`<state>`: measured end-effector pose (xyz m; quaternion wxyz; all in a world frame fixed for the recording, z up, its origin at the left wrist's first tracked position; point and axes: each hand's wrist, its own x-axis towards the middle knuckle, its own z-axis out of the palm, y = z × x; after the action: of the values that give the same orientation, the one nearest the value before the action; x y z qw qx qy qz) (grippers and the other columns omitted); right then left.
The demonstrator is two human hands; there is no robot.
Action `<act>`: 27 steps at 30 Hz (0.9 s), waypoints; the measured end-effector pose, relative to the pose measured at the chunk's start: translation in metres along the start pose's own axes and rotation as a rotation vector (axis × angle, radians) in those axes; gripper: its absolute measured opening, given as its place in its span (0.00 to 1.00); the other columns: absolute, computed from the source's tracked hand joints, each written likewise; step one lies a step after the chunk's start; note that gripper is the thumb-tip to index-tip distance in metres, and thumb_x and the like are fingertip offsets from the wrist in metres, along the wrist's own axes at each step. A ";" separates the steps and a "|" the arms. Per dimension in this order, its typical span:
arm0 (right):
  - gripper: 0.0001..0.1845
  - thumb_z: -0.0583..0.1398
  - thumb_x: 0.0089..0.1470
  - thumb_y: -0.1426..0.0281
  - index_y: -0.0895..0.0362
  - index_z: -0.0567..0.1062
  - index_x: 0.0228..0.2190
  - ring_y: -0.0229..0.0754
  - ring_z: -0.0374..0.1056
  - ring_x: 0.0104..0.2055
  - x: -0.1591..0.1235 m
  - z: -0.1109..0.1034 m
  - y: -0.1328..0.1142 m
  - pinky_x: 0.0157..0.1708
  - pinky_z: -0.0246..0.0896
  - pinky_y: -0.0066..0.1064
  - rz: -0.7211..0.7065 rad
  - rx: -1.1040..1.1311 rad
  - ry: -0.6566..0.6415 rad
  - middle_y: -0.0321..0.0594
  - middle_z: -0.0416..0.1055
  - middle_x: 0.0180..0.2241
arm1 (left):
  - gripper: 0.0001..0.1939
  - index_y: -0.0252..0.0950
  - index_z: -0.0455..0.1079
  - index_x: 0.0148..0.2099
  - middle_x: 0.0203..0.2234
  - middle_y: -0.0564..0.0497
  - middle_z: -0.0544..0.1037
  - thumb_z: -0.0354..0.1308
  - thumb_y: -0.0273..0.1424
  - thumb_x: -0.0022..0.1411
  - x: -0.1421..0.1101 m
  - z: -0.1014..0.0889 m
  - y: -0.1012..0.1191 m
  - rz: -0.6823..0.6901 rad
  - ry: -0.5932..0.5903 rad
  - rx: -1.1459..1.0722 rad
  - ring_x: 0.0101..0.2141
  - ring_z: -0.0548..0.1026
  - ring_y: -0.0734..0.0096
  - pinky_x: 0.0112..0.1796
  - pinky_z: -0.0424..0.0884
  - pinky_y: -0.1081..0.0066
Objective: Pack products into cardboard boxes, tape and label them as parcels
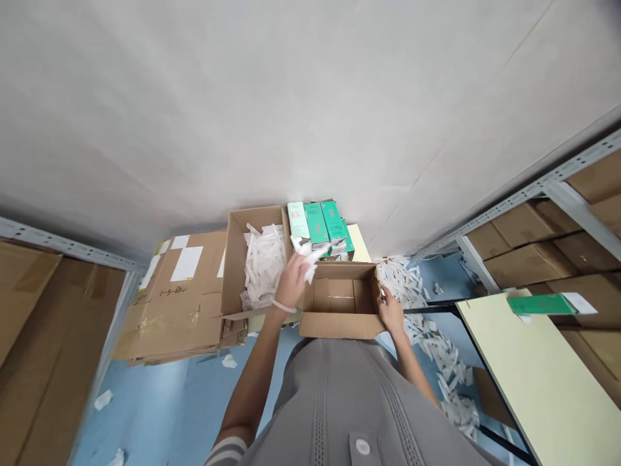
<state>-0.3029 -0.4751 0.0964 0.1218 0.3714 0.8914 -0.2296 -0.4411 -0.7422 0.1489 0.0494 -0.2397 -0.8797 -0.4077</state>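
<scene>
My left hand (pixel 292 281) is closed on several narrow white packets (pixel 314 256), blurred, above the left end of an open cardboard box (pixel 342 325). Only the bare brown bottom shows inside that box. At its right end my right hand (pixel 391 310) grips the box's side edge, thumb on top. Just left stands a taller cardboard carton (pixel 237 243) with a heap of similar white packets (pixel 266 262) in it. Behind the open box are green cartons (pixel 316 223) and a pale green-white carton (pixel 297 220).
Flattened cardboard (pixel 189 304) is stacked at left. White packets (pixel 444 362) lie heaped on the blue floor (pixel 160 395) at right. A pale yellow table (pixel 528 369) bears a green flattened carton (pixel 543 304). Shelves of brown boxes (pixel 528 226) stand right, more boxes (pixel 63 310) left.
</scene>
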 end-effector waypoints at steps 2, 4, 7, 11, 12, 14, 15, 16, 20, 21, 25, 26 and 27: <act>0.28 0.49 0.61 0.69 0.50 0.61 0.62 0.47 0.71 0.47 -0.001 -0.001 0.004 0.46 0.60 0.32 0.011 0.011 0.009 0.45 0.75 0.46 | 0.18 0.37 0.67 0.50 0.44 0.44 0.72 0.37 0.34 0.71 -0.006 0.022 0.023 0.147 -0.187 0.003 0.44 0.72 0.64 0.44 0.67 0.68; 0.28 0.49 0.61 0.69 0.50 0.61 0.62 0.47 0.71 0.48 -0.002 -0.002 0.008 0.46 0.60 0.32 0.022 0.025 0.014 0.45 0.75 0.47 | 0.17 0.38 0.69 0.49 0.43 0.44 0.73 0.39 0.33 0.71 -0.013 0.044 0.036 0.271 -0.371 0.090 0.43 0.72 0.62 0.44 0.68 0.65; 0.28 0.50 0.61 0.69 0.50 0.62 0.62 0.47 0.70 0.49 -0.003 -0.006 0.013 0.47 0.60 0.32 0.035 0.051 0.015 0.45 0.74 0.48 | 0.15 0.39 0.71 0.44 0.44 0.45 0.74 0.43 0.28 0.68 -0.022 0.068 0.042 0.392 -0.504 0.205 0.46 0.71 0.61 0.51 0.66 0.59; 0.28 0.50 0.61 0.69 0.50 0.62 0.62 0.46 0.69 0.51 -0.006 -0.013 0.019 0.48 0.60 0.32 0.023 0.104 0.015 0.43 0.74 0.49 | 0.17 0.41 0.72 0.45 0.48 0.47 0.73 0.44 0.21 0.65 -0.027 0.079 0.038 0.453 -0.490 0.200 0.51 0.68 0.62 0.60 0.57 0.53; 0.28 0.51 0.61 0.69 0.50 0.61 0.62 0.46 0.69 0.51 -0.006 -0.015 0.020 0.48 0.60 0.32 0.016 0.118 0.016 0.43 0.74 0.49 | 0.17 0.40 0.72 0.46 0.48 0.47 0.73 0.44 0.21 0.65 -0.027 0.079 0.037 0.456 -0.479 0.184 0.51 0.69 0.63 0.60 0.57 0.53; 0.28 0.51 0.60 0.69 0.50 0.62 0.62 0.46 0.69 0.51 -0.006 -0.017 0.022 0.48 0.60 0.32 0.003 0.142 0.020 0.42 0.74 0.49 | 0.16 0.38 0.71 0.47 0.46 0.47 0.74 0.45 0.21 0.65 -0.027 0.080 0.037 0.457 -0.466 0.161 0.49 0.69 0.63 0.58 0.61 0.55; 0.28 0.51 0.60 0.69 0.49 0.62 0.61 0.46 0.70 0.51 -0.006 -0.018 0.022 0.48 0.60 0.32 -0.004 0.153 0.024 0.42 0.74 0.49 | 0.15 0.38 0.70 0.47 0.45 0.47 0.74 0.46 0.22 0.65 -0.027 0.080 0.038 0.452 -0.463 0.158 0.49 0.70 0.63 0.57 0.63 0.56; 0.28 0.52 0.60 0.69 0.49 0.62 0.61 0.46 0.70 0.51 -0.005 -0.019 0.023 0.48 0.60 0.32 -0.011 0.161 0.028 0.42 0.75 0.49 | 0.14 0.37 0.70 0.47 0.44 0.47 0.74 0.46 0.22 0.66 -0.027 0.080 0.039 0.444 -0.461 0.160 0.48 0.70 0.63 0.55 0.65 0.57; 0.28 0.52 0.60 0.70 0.50 0.62 0.61 0.46 0.70 0.51 -0.003 -0.024 0.028 0.49 0.61 0.32 -0.035 0.186 0.045 0.42 0.75 0.49 | 0.12 0.38 0.71 0.45 0.43 0.47 0.74 0.47 0.25 0.67 -0.027 0.084 0.047 0.419 -0.471 0.185 0.46 0.70 0.63 0.51 0.67 0.59; 0.28 0.52 0.59 0.70 0.49 0.63 0.61 0.46 0.70 0.51 -0.002 -0.026 0.030 0.49 0.61 0.33 -0.036 0.190 0.046 0.42 0.75 0.49 | 0.12 0.38 0.71 0.45 0.43 0.47 0.74 0.47 0.26 0.67 -0.027 0.085 0.050 0.416 -0.472 0.190 0.46 0.70 0.63 0.51 0.67 0.58; 0.28 0.52 0.59 0.70 0.47 0.63 0.61 0.47 0.70 0.50 0.001 -0.037 0.046 0.48 0.61 0.34 -0.020 0.198 0.043 0.40 0.75 0.48 | 0.13 0.38 0.72 0.45 0.45 0.46 0.74 0.46 0.29 0.68 -0.024 0.096 0.065 0.408 -0.485 0.204 0.46 0.70 0.62 0.51 0.67 0.58; 0.29 0.53 0.59 0.70 0.47 0.63 0.61 0.47 0.70 0.50 0.002 -0.040 0.052 0.48 0.61 0.34 -0.015 0.202 0.045 0.40 0.75 0.48 | 0.13 0.37 0.72 0.46 0.45 0.46 0.73 0.46 0.30 0.69 -0.023 0.100 0.070 0.406 -0.493 0.208 0.47 0.70 0.62 0.51 0.67 0.58; 0.29 0.53 0.59 0.70 0.47 0.62 0.61 0.47 0.70 0.50 0.004 -0.044 0.059 0.48 0.61 0.34 -0.009 0.208 0.047 0.40 0.75 0.49 | 0.14 0.37 0.72 0.46 0.45 0.46 0.73 0.45 0.30 0.69 -0.021 0.104 0.076 0.404 -0.504 0.210 0.47 0.70 0.61 0.51 0.67 0.57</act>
<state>-0.2651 -0.4145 0.1140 0.0608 0.3832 0.8670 -0.3125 -0.3759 -0.6311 0.1268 -0.0655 -0.4959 -0.8363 -0.2246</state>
